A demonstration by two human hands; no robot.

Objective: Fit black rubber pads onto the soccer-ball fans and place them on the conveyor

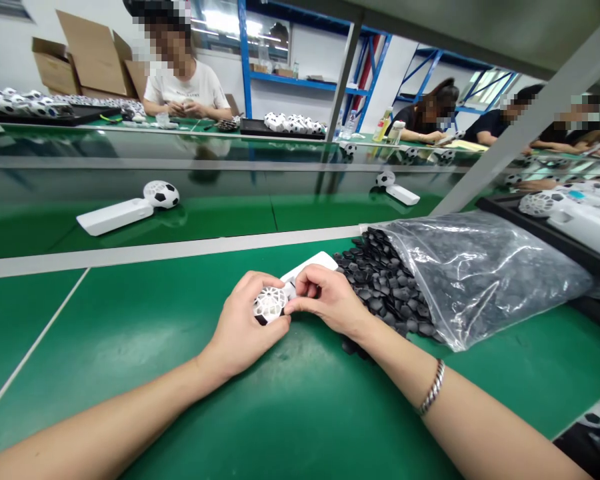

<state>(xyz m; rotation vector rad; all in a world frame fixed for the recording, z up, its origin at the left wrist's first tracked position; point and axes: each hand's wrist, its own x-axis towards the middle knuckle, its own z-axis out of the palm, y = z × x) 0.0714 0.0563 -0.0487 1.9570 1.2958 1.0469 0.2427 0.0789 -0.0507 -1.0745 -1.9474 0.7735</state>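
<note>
A worker's left hand [243, 328] closes around the white lattice ball head [269, 305] of a football-style handheld fan [289, 289] at centre frame, while the right hand [327, 300] pinches narrowly at its neck above the white handle [311, 265], beside black hexagonal patches [380, 287] spilling from a clear plastic bag [480, 280]. The plastic looks light and stiff, the thin lattice fragile, making the solid handle the safer hold
</note>
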